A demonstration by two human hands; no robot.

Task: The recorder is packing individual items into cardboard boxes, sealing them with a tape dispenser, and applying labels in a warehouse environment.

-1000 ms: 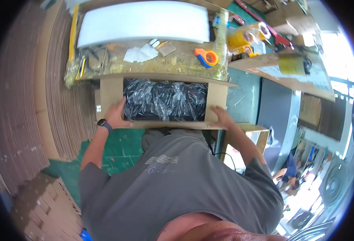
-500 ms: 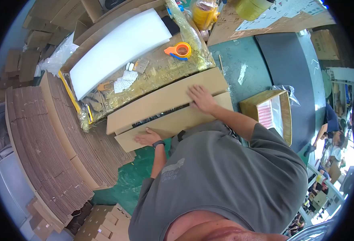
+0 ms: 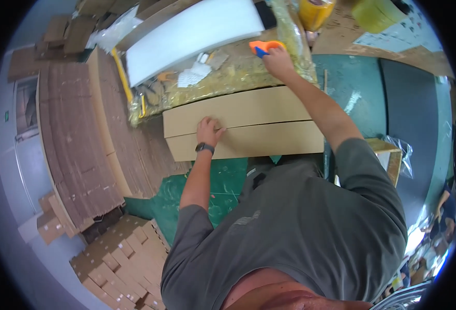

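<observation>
Long brown cardboard box (image 3: 243, 124) has both flaps folded shut, seam running straight out sideways from under your left fingertips. Left hand (image 3: 208, 130) lies flat on that seam near the box's left end, fingers spread, gripping nothing; I'd keep the pressure there so the flaps stay level. Right hand (image 3: 278, 61) is out past the box's far edge, fingers curled around the orange-and-blue handheld tape dispenser (image 3: 264, 47) on the yellowish plastic-wrapped bundle (image 3: 228, 82). Get a full grip on it before lifting. Bundle lies just beyond your knuckles.
</observation>
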